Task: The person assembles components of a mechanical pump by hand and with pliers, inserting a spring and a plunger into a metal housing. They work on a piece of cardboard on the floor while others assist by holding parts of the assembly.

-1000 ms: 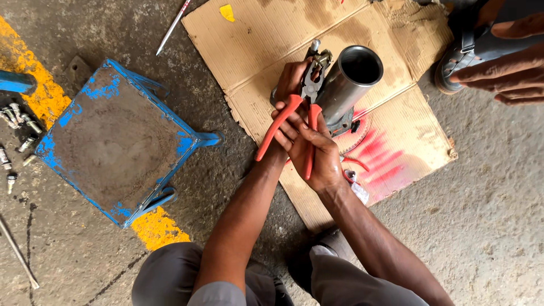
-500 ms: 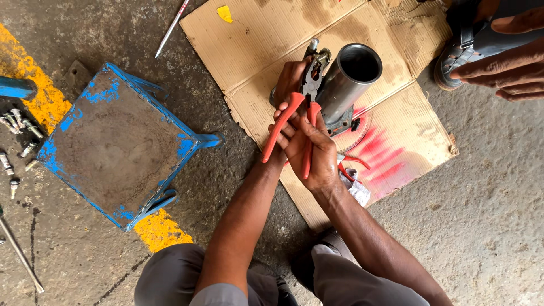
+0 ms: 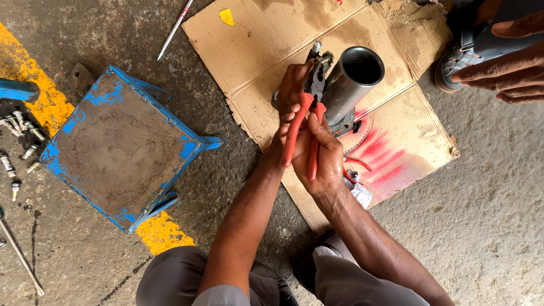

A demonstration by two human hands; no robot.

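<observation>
Behind both hands (image 3: 309, 136), pliers (image 3: 306, 122) jaws hide beside cylinder (image 3: 348, 85).

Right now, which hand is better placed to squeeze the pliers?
Right. The right hand wraps both red handles of the pliers, whose jaws sit at the fitting beside the metal tube. The left hand is higher up, steadying the assembly near the plier head, not on the handles.
</observation>
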